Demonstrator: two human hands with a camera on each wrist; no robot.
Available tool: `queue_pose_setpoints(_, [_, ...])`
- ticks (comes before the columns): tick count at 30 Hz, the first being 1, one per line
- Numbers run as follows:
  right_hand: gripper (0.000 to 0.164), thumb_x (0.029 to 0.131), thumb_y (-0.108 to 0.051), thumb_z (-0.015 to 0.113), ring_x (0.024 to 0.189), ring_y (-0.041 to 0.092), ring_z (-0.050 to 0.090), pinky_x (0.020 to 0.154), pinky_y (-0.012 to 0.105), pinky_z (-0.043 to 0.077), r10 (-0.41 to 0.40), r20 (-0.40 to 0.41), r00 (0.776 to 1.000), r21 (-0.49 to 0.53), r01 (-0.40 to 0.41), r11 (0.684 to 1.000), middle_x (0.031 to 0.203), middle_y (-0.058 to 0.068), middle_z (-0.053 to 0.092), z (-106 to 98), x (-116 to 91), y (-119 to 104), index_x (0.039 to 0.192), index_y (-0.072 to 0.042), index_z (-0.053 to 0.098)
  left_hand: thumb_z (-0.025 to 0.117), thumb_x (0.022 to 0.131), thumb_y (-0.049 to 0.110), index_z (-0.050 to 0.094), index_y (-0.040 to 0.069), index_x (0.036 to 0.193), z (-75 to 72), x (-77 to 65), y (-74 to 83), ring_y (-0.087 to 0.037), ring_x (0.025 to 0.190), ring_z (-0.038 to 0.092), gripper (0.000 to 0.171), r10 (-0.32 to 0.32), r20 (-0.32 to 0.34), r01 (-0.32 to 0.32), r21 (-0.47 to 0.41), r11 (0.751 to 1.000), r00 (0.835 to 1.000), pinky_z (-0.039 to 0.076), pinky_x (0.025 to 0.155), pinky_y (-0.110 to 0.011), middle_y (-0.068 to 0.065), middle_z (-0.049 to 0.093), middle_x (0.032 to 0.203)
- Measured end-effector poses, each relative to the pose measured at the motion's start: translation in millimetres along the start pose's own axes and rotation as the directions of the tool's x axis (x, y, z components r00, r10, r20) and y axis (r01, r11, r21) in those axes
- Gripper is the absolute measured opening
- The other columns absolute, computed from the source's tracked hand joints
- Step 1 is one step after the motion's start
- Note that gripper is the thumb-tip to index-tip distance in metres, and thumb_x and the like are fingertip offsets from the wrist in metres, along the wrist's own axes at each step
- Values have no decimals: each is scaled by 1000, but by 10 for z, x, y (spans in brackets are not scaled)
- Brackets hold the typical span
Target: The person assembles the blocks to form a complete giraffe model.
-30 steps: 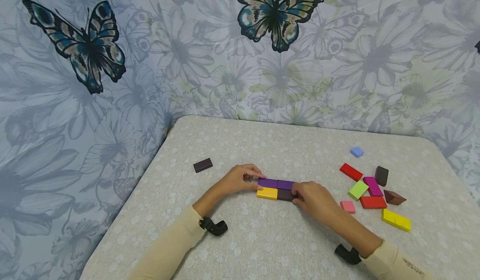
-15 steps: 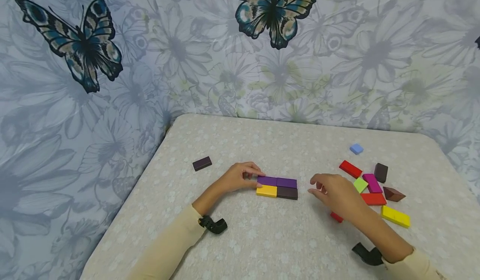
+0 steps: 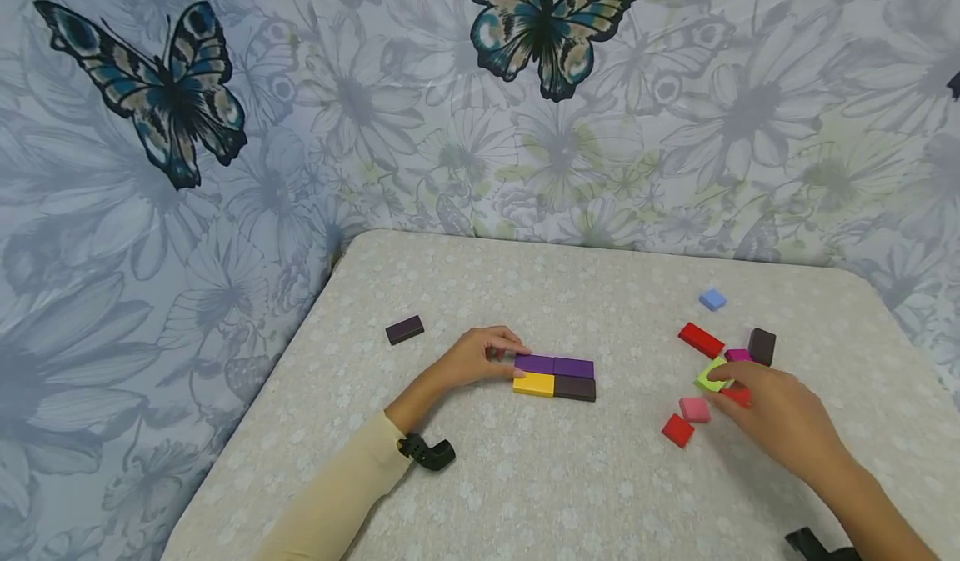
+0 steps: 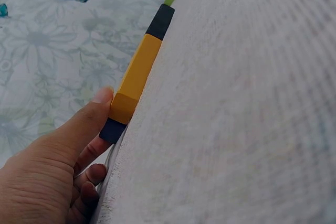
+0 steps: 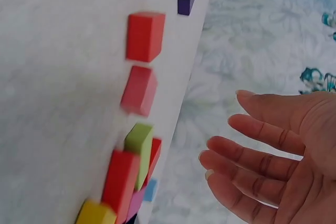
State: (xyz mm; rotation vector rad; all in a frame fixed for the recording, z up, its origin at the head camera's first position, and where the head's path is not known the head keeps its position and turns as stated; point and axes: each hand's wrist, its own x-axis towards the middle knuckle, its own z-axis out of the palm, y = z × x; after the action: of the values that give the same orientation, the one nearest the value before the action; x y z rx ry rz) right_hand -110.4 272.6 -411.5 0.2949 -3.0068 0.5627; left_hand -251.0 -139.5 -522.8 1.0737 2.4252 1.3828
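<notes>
Two purple blocks [image 3: 573, 367] lie in a row behind a yellow-orange block [image 3: 534, 385] and a dark brown block [image 3: 575, 389], all touching in a flat rectangle on the table. At its left end my left hand [image 3: 476, 359] pinches the yellow-orange block and the purple one behind it between thumb and index finger. My right hand [image 3: 783, 415] hovers over the loose blocks on the right, its fingertips near a lime green block [image 3: 707, 377]. Its fingers are relaxed and hold nothing in the right wrist view. It partly covers a red block [image 3: 738, 395].
Near the right hand lie a red block [image 3: 678, 431], a pink block [image 3: 695, 410], a long red block [image 3: 701, 339], a magenta block [image 3: 738, 354], a dark block [image 3: 762, 346] and a blue block [image 3: 712, 299]. Another dark block [image 3: 405, 329] lies at the left.
My right hand has let go of the rectangle's right end and moved right to the loose blocks, uncovering the near red block. My left hand stays at the rectangle.
</notes>
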Motion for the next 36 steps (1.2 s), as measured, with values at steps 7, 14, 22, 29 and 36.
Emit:
queue_pose_setpoints(7, [38, 81, -25, 85, 76, 35, 64, 58, 49, 55, 143, 42, 989, -71, -140, 988, 117, 34, 64, -65, -214, 441, 109, -1, 74, 86, 84, 28, 79, 21, 117, 25, 21, 6, -14, 78, 53, 34, -9, 10, 9, -8, 1000, 1000, 46, 68, -27, 8, 68, 109])
queue_pose_setpoints(14, [39, 81, -24, 85, 71, 34, 61, 60, 55, 55, 219, 87, 972, -124, -208, 970, 108, 37, 64, -63, -355, 815, 106, 2, 71, 86, 83, 28, 79, 22, 117, 10, 14, 26, -13, 78, 53, 35, -27, 8, 27, -9, 1000, 1000, 46, 69, -26, 10, 68, 108])
queue_pose_setpoints(22, [40, 76, -14, 87, 79, 40, 61, 76, 66, 51, 253, 171, 952, -138, -231, 963, 105, 37, 64, 44, -453, 997, 106, 7, 70, 87, 83, 26, 79, 21, 117, -10, 3, 30, -13, 78, 53, 35, -22, 2, 22, -14, 1000, 1000, 46, 68, -26, 11, 68, 108])
queue_pose_setpoints(29, [40, 76, -10, 87, 75, 28, 61, 78, 65, 52, 240, 174, 955, -110, -224, 968, 96, 26, 69, 96, -489, 998, 108, 8, 69, 86, 83, 28, 79, 20, 117, -24, 0, 28, -14, 77, 53, 35, -8, 2, 8, -13, 1000, 1000, 45, 68, -26, 9, 68, 108])
queue_pose_setpoints(36, [47, 79, -15, 87, 73, 20, 61, 73, 51, 58, 207, 260, 943, -58, -198, 978, 84, 3, 68, 134, -517, 904, 115, 7, 66, 86, 84, 29, 79, 21, 117, -31, -14, 27, -13, 77, 53, 35, -12, 8, 12, -12, 1000, 1000, 46, 68, -26, 9, 68, 108])
